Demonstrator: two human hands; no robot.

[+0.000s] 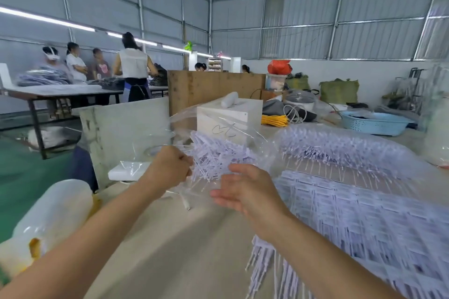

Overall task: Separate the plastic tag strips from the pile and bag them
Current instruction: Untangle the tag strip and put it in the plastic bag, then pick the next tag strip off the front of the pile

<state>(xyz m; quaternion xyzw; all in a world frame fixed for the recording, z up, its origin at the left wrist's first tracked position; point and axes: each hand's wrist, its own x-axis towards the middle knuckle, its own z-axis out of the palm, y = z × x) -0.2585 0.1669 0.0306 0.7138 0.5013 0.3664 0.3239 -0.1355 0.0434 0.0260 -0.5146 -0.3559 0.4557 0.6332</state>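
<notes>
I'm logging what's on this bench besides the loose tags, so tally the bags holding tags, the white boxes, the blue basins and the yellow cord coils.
Bags holding tags: 2, the held bag and the full bag
White box: 1
Blue basin: 1
Yellow coil: 1
Total: 5
</notes>
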